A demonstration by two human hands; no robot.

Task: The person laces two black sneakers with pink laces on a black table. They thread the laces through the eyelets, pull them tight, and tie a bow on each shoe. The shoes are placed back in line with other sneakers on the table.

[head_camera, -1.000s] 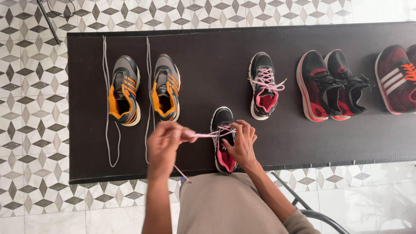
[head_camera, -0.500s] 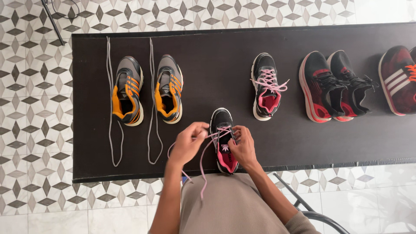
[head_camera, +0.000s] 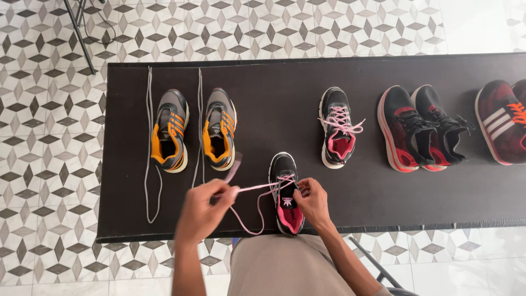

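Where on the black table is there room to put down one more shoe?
Bare table lies between the grey-orange pair and the black-pink shoe, and along the front right edge. It is crowded near the left hand, right hand and the shoe being laced.

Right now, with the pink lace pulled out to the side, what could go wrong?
The black and pink shoe sits close to the table edge, so a hard sideways pull by the left hand might drag it off. The slack loop of pink lace could snag or knot. The right hand seems to hold the shoe only lightly at the eyelets.
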